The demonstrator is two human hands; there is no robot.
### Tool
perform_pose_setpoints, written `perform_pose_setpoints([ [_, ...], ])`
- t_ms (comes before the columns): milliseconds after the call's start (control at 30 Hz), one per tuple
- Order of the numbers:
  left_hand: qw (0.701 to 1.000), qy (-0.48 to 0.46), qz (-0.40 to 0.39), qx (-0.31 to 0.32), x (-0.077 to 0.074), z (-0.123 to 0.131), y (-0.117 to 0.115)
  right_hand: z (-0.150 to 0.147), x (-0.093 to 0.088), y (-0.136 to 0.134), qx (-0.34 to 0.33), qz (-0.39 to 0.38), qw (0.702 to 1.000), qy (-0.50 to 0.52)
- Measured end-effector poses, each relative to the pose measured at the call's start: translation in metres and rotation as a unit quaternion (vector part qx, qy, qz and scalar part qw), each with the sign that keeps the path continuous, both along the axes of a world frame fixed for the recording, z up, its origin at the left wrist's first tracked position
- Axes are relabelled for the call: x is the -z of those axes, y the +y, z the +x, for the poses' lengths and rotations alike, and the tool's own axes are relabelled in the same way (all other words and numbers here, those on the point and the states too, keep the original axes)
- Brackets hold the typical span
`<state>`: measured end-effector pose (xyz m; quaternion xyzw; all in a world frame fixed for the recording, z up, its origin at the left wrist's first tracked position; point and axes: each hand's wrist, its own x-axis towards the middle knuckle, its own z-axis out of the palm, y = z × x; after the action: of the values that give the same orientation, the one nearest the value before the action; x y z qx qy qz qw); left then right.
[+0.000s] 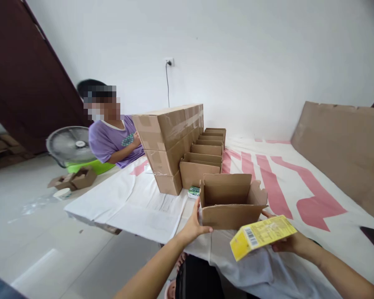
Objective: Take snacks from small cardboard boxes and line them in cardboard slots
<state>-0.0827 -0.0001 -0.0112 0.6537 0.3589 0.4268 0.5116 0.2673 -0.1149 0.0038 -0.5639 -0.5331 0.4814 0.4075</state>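
Note:
An open cardboard box [230,216] stands before me at the table's front edge, its inside partly visible. My left hand [192,226] grips its left front corner, thumb along the front and fingers up the side. In my right hand [288,243] is a yellow printed carton [268,233], tilted, with a barcode on its near side. That carton is just in front of the cardboard box's right corner and hides part of my fingers. Beside the box's left side lies a small green and white packet [193,192].
Taped cartons [170,162] form a stacked wall on the left, with a row of open cardboard boxes [201,172] along it. A person in a purple shirt [109,139] sits beyond. A large cardboard sheet [345,149] leans at right; a fan [71,145] stands at left.

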Motion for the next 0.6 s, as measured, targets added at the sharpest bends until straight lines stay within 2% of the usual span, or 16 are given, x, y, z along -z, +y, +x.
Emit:
perform_pose_setpoints([
  [100,0.999,-0.037,-0.023,0.021,-0.001,0.000,-0.004,-0.025,-0.005,0.008,-0.063,0.034,0.997,0.030],
  [267,0.992,-0.027,-0.063,-0.106,0.005,-0.035,-0.007,-0.072,-0.006,0.013,-0.103,0.075,0.989,0.075],
  [400,0.987,-0.013,-0.089,-0.130,0.004,-0.074,-0.003,-0.108,-0.008,0.017,-0.150,0.080,0.982,0.086],
  [500,0.984,-0.009,-0.093,-0.153,0.001,-0.096,0.002,-0.121,-0.010,0.022,-0.169,0.078,0.979,0.081],
  [600,0.982,-0.034,-0.073,-0.172,0.003,-0.110,0.008,-0.118,-0.008,0.026,-0.166,0.064,0.983,0.037],
])
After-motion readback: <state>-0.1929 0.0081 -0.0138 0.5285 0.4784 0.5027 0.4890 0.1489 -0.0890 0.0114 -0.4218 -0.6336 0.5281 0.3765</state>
